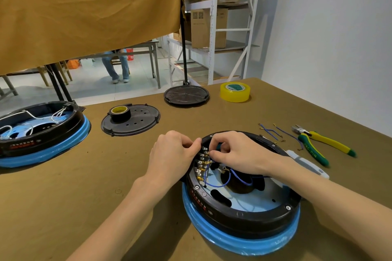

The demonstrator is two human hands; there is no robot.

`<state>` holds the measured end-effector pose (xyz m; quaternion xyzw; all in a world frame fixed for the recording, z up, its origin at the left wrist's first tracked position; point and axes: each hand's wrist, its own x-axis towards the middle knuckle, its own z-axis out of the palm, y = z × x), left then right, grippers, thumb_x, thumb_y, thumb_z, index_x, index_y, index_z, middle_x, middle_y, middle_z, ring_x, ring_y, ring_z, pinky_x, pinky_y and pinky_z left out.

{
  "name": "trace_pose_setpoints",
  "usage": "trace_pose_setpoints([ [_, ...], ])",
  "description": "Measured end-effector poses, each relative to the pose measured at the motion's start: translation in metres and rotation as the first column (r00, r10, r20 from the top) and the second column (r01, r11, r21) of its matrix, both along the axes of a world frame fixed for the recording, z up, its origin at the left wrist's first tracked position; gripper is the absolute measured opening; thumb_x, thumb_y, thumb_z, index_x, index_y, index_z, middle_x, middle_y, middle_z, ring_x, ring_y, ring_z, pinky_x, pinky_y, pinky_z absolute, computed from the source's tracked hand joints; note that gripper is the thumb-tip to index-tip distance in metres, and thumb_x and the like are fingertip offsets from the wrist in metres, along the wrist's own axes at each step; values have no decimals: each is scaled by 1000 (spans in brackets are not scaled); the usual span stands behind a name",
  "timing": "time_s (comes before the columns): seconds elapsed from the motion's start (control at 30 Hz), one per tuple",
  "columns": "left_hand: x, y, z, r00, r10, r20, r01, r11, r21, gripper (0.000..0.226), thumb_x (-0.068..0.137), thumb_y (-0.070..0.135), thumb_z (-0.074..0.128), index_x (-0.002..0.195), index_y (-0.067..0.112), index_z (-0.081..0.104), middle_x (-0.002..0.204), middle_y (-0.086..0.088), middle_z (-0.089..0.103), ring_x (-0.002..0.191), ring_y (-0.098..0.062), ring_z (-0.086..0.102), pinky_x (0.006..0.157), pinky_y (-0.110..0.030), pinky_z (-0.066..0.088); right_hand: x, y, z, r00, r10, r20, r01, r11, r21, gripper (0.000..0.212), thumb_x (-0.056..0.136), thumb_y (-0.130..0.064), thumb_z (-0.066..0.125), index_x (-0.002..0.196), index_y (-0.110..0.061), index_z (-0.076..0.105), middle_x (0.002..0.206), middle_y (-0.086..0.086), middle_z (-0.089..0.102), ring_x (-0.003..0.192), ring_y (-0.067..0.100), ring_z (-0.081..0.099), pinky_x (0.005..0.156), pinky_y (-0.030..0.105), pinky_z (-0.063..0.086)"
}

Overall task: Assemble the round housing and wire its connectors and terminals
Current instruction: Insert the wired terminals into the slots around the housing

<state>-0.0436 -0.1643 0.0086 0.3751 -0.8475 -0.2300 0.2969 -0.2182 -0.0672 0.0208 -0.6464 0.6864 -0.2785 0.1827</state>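
Looking down, I see both hands bunched at the far-left rim of the round housing, which sits near and right on the brown table. My left hand has its fingers curled against the rim beside the row of brass terminals. My right hand pinches something small at those terminals; I cannot tell exactly what. Inside the housing, blue wires loop from the terminals across the pale floor. A second housing at far left holds white wires. Loose blue leads and pliers lie right.
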Motion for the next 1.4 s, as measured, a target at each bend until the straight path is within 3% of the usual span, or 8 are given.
trace_pose_setpoints([
  [0.13,0,1,1,1000,-8,2,8,1000,16,42,99,49,62,70,23,79,59,5,70,58,-9,68,58,-40,60,-3,3,-2,1000,-11,-12,10,999,-48,6,98,-34,66,96,-28,66,50,-14,55,46,4,45,52,15,35],
  [0.27,1,1,1,1000,-7,1,7,1000,17,43,99,48,62,69,23,79,59,5,70,58,-10,68,58,-41,60,-4,2,-2,990,-48,-136,34,994,-105,6,97,-36,66,95,-32,70,52,-14,55,52,6,49,56,26,36],
  [0.43,0,1,1,1000,-4,-4,4,1000,16,42,99,49,62,70,24,79,59,5,70,58,-9,68,58,-40,60,2,2,0,966,-65,-250,28,989,-147,15,95,-39,66,101,-34,79,78,-12,70,71,8,62,65,32,51],
  [0.57,1,1,0,1000,-4,-7,5,1000,14,41,99,48,62,71,24,80,60,6,70,59,-9,68,59,-40,61,2,1,0,950,-103,-295,45,979,-197,18,95,-39,66,103,-35,81,92,-13,76,83,9,66,72,36,55],
  [0.87,0,1,0,1000,-8,-6,8,1000,-8,48,100,49,61,61,23,75,53,4,66,53,-10,64,54,-37,58,5,1,-2,971,-48,-235,5,984,-178,18,95,-31,68,103,-26,83,83,-3,75,72,14,66,72,43,55],
  [1.4,0,0,-1,1000,-5,-3,5,1000,-7,48,99,49,61,63,21,75,54,2,67,55,-14,66,55,-41,58,4,0,-6,977,-27,-211,-17,979,-205,15,94,-25,69,95,-20,84,76,-3,73,67,14,64,66,33,51],
])
